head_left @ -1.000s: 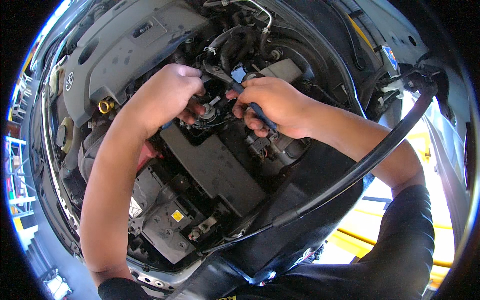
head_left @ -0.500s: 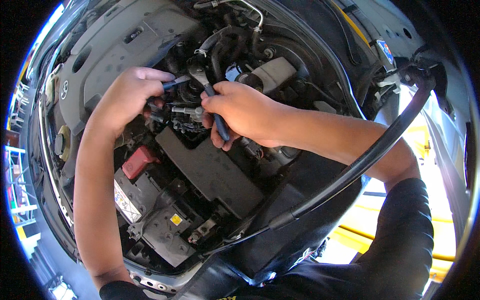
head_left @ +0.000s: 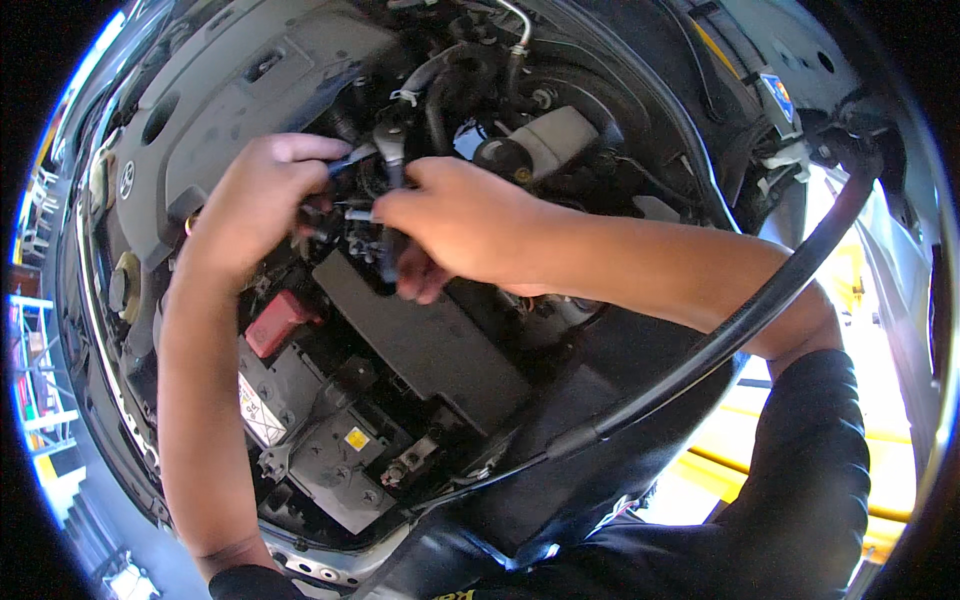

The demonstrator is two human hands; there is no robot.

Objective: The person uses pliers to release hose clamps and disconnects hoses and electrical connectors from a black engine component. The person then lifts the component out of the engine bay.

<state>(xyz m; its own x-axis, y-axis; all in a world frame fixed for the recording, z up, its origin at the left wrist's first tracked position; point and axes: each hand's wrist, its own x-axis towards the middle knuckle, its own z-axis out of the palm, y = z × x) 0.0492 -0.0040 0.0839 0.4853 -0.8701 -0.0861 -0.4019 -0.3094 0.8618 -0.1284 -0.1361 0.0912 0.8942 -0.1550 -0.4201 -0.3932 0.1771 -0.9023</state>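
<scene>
In an open engine bay, my right hand is closed round the handle of a ratchet wrench. Its round metal head points away from me, over the hoses and fittings. Opposite it, my left hand grips a slim blue-handled tool whose pale metal end reaches close to the ratchet head. The exact kind of that tool is hard to make out. Below both hands lie metal fittings and a connector. What the ratchet head sits on is hidden, and the right hand is slightly blurred.
Nearer me is the battery with a red terminal cover, beside a long black box cover. A grey engine cover spans the far left. The fluid reservoir stands right of the hands; a black strut crosses under my right forearm.
My right hand has swung the ratchet handle a little to the left and toward me. The left hand stays nearly in place with its tool. The view has shifted slightly.
</scene>
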